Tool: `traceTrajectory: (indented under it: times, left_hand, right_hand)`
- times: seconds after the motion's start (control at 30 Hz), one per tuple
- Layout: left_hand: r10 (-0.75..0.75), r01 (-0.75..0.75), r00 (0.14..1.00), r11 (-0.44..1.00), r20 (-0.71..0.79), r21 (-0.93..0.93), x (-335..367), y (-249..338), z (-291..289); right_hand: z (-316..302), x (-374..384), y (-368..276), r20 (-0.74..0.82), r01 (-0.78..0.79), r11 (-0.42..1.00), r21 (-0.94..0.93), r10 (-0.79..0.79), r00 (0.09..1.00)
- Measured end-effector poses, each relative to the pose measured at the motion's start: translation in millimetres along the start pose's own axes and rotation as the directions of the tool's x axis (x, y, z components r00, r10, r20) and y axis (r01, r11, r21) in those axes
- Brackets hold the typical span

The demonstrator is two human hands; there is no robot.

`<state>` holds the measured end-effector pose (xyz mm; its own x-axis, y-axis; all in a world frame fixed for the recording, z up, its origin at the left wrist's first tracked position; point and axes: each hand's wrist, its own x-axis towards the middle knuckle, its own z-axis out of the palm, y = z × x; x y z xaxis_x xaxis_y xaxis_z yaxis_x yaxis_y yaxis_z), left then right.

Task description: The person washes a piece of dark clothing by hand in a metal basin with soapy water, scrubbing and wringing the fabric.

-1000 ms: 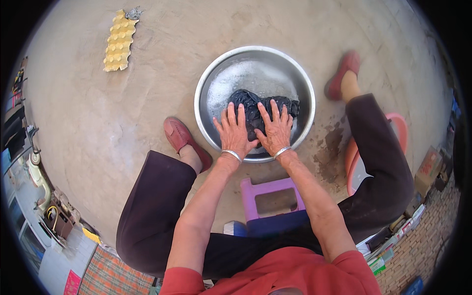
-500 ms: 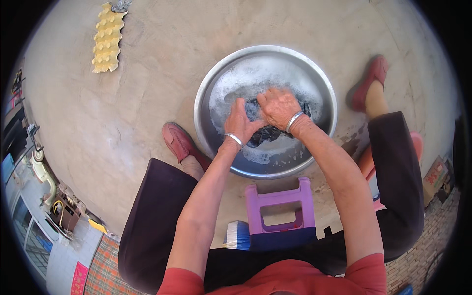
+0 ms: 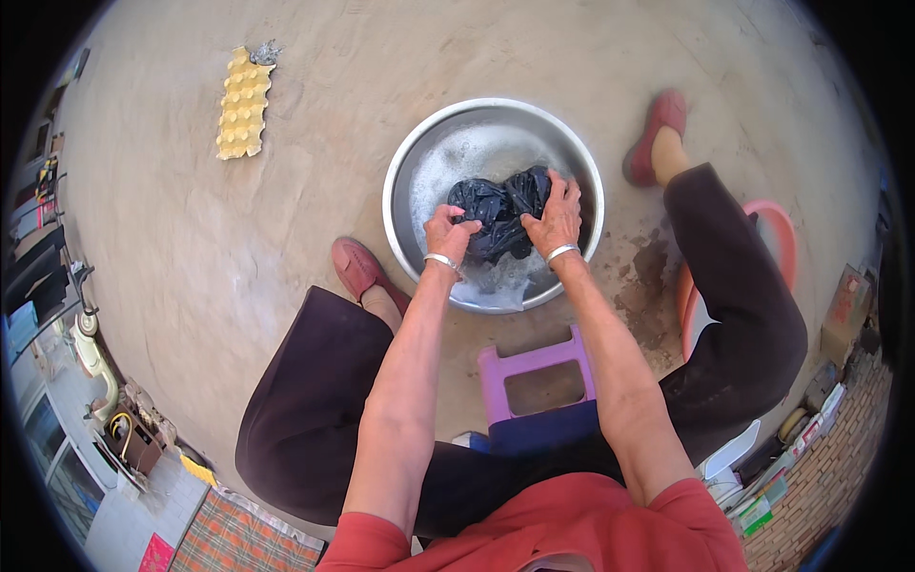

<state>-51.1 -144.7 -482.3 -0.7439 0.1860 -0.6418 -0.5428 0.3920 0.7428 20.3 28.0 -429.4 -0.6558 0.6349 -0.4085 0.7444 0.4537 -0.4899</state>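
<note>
A round metal basin (image 3: 392,191) stands on the ground between my feet, with sudsy water (image 3: 434,172) inside. Bunched up in it is a wet, shiny black cloth (image 3: 496,214), its exact kind unclear. My left hand (image 3: 448,234) grips the cloth's left edge, thumb on top. On the other side, my right hand (image 3: 560,214) holds the right part, thumb toward the middle and fingers curled over the far edge. Each wrist wears a silver bangle. Parts of the fingers are hidden by the folds.
A purple stool (image 3: 534,360) is just in front of my lap. Beyond the right leg sits a pink basin (image 3: 783,238), near a damp patch (image 3: 648,272) on the ground. A yellow egg tray (image 3: 244,110) lies far left. Boxes (image 3: 846,310) line the right side.
My hands have moved apart from close together over the cloth to its two sides. More of the black cloth shows above the suds. The whole view has shifted somewhat.
</note>
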Motion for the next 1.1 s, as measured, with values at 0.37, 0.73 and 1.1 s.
traceTrajectory:
  times: [0.37, 0.73, 1.1]
  left_hand:
    - [-0.167, 0.203, 0.979, 0.888, 0.121, -0.413, -65.9, 64.0, -1.8]
    - [0.033, -0.003, 0.992, 0.971, 0.124, -0.240, -132.5, 174.9, -51.7]
    - [0.189, -0.175, 0.981, 0.960, 0.040, -0.220, -163.7, 197.7, -78.5]
  right_hand:
    - [25.4, -71.4, 12.3, 0.257, -0.461, 0.586, 0.666, 0.400, 0.880]
    - [-57.9, -44.1, -5.2, 0.280, -0.390, 0.517, 0.762, 0.281, 0.918]
    - [-85.7, -34.2, 20.0, -0.245, 0.089, 0.906, 0.413, 0.017, 0.969]
